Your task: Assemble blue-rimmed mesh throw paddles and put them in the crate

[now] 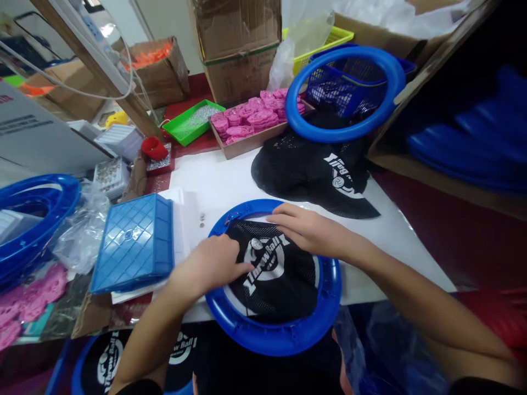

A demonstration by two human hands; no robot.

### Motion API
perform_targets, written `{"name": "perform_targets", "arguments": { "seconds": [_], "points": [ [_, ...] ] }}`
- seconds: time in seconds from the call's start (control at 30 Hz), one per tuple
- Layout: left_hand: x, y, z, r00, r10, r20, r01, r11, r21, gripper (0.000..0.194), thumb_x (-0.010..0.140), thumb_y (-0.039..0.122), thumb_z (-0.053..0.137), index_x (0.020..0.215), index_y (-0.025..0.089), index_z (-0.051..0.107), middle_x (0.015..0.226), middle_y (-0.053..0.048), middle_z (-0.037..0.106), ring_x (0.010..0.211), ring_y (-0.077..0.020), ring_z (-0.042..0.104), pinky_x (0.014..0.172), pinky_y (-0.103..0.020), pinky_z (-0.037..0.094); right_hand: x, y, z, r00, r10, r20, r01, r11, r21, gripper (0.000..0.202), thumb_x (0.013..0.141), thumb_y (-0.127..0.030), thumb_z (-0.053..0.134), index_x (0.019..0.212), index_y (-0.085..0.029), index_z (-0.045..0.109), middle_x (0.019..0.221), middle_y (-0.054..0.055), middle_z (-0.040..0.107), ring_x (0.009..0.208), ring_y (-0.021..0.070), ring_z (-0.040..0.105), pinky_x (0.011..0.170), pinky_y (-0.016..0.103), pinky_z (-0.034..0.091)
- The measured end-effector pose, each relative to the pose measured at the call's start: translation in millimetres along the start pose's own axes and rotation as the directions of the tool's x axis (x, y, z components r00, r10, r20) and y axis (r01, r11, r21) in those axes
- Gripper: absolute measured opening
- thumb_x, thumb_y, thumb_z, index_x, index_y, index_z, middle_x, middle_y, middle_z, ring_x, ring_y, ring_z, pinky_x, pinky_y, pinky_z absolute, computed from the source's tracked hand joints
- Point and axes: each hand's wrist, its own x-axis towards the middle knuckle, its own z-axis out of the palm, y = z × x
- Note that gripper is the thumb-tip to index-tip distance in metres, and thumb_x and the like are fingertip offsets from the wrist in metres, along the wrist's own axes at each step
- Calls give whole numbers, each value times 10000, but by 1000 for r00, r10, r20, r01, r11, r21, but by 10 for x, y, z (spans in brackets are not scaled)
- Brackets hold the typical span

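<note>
A black mesh net (284,285) is being held within a blue ring (284,341), partly over a white sheet (230,175); its left side is being pressed by the left hand (212,263), thumb on the printing; whether mesh is being clamped cannot be told; its far edge is being touched by the right hand (307,227), fingers being held close together; whether anything is being pinched there cannot be told.
</note>
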Motion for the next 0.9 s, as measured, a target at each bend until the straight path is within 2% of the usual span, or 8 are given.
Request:
{"name": "perform_targets", "arguments": {
  "seconds": [0.1,0.17,0.33,0.43,0.53,0.6,0.7,0.9],
  "points": [
    [202,-174,-107,988,109,-111,-111,994,-11,345,1054,472,533,1057,200,744,1006,-83,758,918,-240,724,817,-337,539,-29,-17,-104,988,39,152,-13,985,-169,253,1045,-185,464,1132,-194,701,1047,93,701,878,210,663,747,312,496],
    [394,-204,-100,966,72,-247,-59,997,58,306,1085,366,482,1230,178,674,1164,-119,729,1034,-252,705,862,-346,539,-45,-33,-183,965,120,233,-46,954,-297,216,1053,-238,499,984,-191,698,894,70,691,798,209,646,664,299,427],
    [544,-167,8,977,-40,-211,75,984,164,274,1064,207,435,1254,127,617,1137,-162,705,999,-302,715,812,-390,544,-111,-54,-177,886,332,323,-139,856,-497,114,995,-281,650,968,-182,700,879,89,683,769,237,646,643,312,406],
    [324,-137,7,974,-193,-120,210,967,147,271,1012,130,446,1216,98,621,1047,-178,726,930,-322,737,773,-399,540,-122,30,-60,933,216,289,-44,863,-503,123,977,-163,625,1056,-164,719,1055,151,677,935,290,656,825,408,496],
    [129,-76,-15,954,-296,-41,299,937,178,250,978,111,471,1150,87,651,966,-185,729,883,-339,746,722,-390,538,-71,167,68,978,34,204,53,914,-403,197,1001,-139,565,1102,-146,735,1296,203,629,1195,335,600,1043,520,472],
    [119,-14,0,966,-243,-93,257,945,201,254,988,114,462,1152,101,656,1018,-184,720,889,-329,745,708,-378,542,-15,241,152,987,-26,161,77,946,-316,192,1012,-193,583,1103,-136,742,1373,210,598,1295,348,545,1095,537,466],
    [253,89,91,983,-36,-182,75,973,216,263,1014,110,431,1144,123,659,1080,-164,699,909,-303,739,701,-360,548,57,273,262,994,-15,110,44,961,-272,166,997,-208,612,1059,-128,744,1342,213,615,1286,361,534,1048,543,519],
    [430,151,258,974,153,-166,-114,968,226,277,935,-1,471,1123,92,650,1103,-165,684,960,-306,722,664,-339,538,52,123,223,995,-62,72,76,975,-211,152,991,-140,561,950,-170,704,1410,195,571,1384,370,466,1138,614,435]
  ]
}}
